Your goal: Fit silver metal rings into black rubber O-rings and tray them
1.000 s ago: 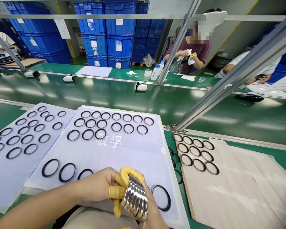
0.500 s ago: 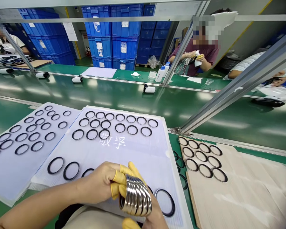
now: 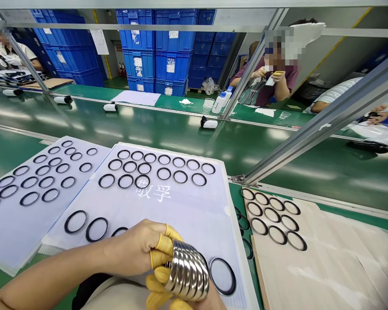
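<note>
A stack of shiny silver rings (image 3: 188, 274) sits low in the middle of the view, held between both hands. My left hand (image 3: 139, 249), with yellow finger cots, pinches the stack's left end. My right hand (image 3: 181, 299), also in yellow cots, cups the stack from below and is mostly cut off by the frame edge. Under the hands lies a white sheet (image 3: 177, 206) carrying rows of black rings (image 3: 158, 167), with one larger black ring (image 3: 222, 275) just right of the stack.
A second white sheet with several black rings (image 3: 42, 176) lies on the left; a brown board with black rings (image 3: 273, 217) lies on the right. A green conveyor (image 3: 181, 133) carries white parts. A slanted metal post (image 3: 310, 129) rises right. People work across the belt.
The ring stack has shifted slightly right and lower, nearer the larger black ring. My left fingers have curled tighter on it. The view has shifted a little.
</note>
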The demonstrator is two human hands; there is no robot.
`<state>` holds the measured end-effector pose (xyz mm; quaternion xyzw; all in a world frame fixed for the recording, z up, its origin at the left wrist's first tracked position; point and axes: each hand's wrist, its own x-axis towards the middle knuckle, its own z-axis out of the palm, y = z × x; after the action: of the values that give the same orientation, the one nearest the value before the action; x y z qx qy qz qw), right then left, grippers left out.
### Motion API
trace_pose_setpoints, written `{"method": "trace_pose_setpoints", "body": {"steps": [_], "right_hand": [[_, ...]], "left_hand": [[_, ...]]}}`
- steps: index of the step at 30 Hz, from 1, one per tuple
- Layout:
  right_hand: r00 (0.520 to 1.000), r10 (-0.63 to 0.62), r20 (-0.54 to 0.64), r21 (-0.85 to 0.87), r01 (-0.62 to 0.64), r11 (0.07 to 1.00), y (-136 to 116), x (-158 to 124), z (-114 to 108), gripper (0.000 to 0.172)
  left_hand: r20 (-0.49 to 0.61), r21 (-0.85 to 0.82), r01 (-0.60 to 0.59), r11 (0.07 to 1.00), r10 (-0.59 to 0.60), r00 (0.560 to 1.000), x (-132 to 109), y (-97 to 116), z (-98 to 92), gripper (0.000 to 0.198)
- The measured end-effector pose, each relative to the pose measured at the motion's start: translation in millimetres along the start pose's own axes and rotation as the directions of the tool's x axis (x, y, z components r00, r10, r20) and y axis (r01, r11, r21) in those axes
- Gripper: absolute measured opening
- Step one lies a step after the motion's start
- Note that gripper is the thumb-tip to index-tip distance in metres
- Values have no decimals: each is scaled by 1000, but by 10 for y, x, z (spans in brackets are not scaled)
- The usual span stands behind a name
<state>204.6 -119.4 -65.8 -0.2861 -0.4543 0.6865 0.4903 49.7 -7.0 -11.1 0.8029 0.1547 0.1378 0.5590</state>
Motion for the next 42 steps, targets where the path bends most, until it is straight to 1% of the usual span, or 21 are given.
{"method": "trace_pose_setpoints", "body": {"steps": [2, 3, 4, 7, 9, 10, 12, 14, 18, 21, 23, 25, 26, 28, 30, 32, 33, 37, 40, 42], "right_hand": [[994, 98, -52, 99, -93, 991, 47, 16, 21, 42], [992, 115, -56, 128, -107, 986, 61, 25, 30, 42], [992, 111, -56, 142, -103, 985, 74, 32, 37, 42], [995, 38, -93, 106, -28, 994, 132, 36, 54, 44], [994, 19, -112, 84, -9, 996, 214, 29, 56, 47], [992, 34, -119, 84, -24, 996, 263, 26, 51, 49], [986, 95, -135, 90, -83, 992, 353, 19, 28, 54], [981, 136, -141, 39, -132, 990, 402, 7, -12, 58], [983, 144, -112, -108, -156, 982, 403, -23, -95, 54], [986, 130, -101, -192, -148, 970, 385, -32, -132, 50], [990, 110, -89, -285, -131, 950, 349, -25, -148, 52], [993, 85, -83, -358, -109, 927, 291, -9, -157, 55], [994, 67, -81, -382, -93, 920, 260, 2, -159, 60], [997, 25, -72, -404, -52, 913, 214, 30, -163, 73], [998, 2, -60, -408, -26, 913, 207, 60, -169, 80], [999, -7, -52, -398, -15, 917, 236, 85, -182, 80], [999, -9, -49, -392, -11, 920, 257, 92, -190, 80], [999, -18, -48, -364, -1, 932, 317, 81, -208, 76], [998, -31, -61, -335, 9, 942, 334, 72, -209, 73], [996, -38, -82, -316, 10, 949, 352, 82, -209, 73]], "left_hand": [[29, 32, 1, 999, -2, 1000, 0, 8, -20, 22], [49, 59, 6, 998, -9, 999, -1, 13, -32, 22], [77, 91, 16, 996, -23, 997, -2, 18, -46, 23], [164, 182, 74, 981, -105, 981, -10, 36, -101, 26], [213, 188, 112, 976, -151, 965, -19, 44, -144, 27], [238, 160, 128, 979, -164, 957, -23, 46, -165, 27], [304, 53, 176, 983, -184, 935, -32, 47, -203, 26], [356, -57, 233, 971, -198, 913, -36, 44, -235, 26], [425, -183, 312, 932, -211, 880, -22, 52, -287, 22], [499, -245, 413, 877, -251, 829, -5, 72, -316, 17], [542, -282, 447, 849, -244, 804, -5, 76, -321, 19], [576, -319, 440, 840, -196, 793, -19, 58, -311, 20], [585, -328, 427, 843, -173, 792, -31, 40, -301, 20], [576, -325, 390, 862, -147, 804, -58, -3, -273, 22], [542, -300, 347, 889, -140, 828, -79, -38, -240, 24], [511, -274, 307, 911, -132, 849, -84, -45, -210, 23], [512, -266, 304, 915, -133, 849, -81, -38, -196, 22], [557, -261, 334, 906, -141, 819, -52, 19, -152, 17], [543, -241, 297, 924, -125, 831, -47, 32, -121, 13], [559, -244, 328, 912, -144, 816, -58, 16, -100, 17]]}}
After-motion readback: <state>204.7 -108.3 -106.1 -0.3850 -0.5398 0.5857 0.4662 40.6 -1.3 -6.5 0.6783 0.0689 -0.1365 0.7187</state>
